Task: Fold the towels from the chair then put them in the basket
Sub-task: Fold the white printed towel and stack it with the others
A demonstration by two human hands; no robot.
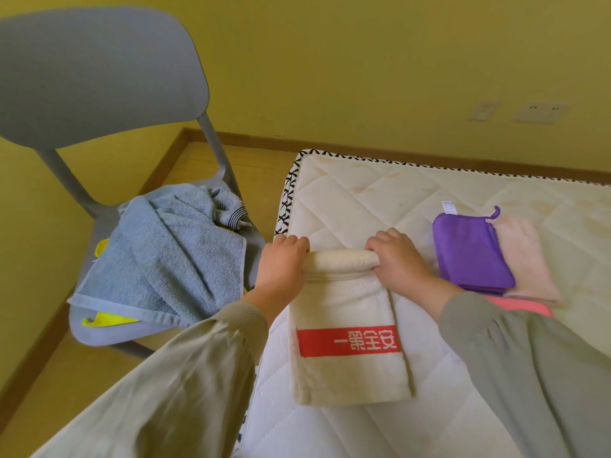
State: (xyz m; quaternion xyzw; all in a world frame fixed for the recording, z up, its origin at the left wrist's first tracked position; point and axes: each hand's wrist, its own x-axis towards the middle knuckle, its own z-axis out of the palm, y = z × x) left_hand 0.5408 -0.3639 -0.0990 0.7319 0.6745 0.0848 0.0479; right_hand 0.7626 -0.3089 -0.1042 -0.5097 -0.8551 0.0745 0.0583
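Note:
A cream towel (347,368) with a red printed band lies lengthwise on the white mattress (360,196). Its far end is rolled over. My left hand (282,264) grips the left end of that roll and my right hand (396,259) grips the right end. On the grey chair (99,81) at the left lies a crumpled blue-grey towel (165,256) with a yellow cloth (105,320) showing beneath it. No basket is in view.
A folded purple cloth (469,252) lies on a folded pale pink towel (529,259) to the right of my hands. A pink-red item (519,307) peeks out by my right sleeve. The yellow wall has sockets (539,112).

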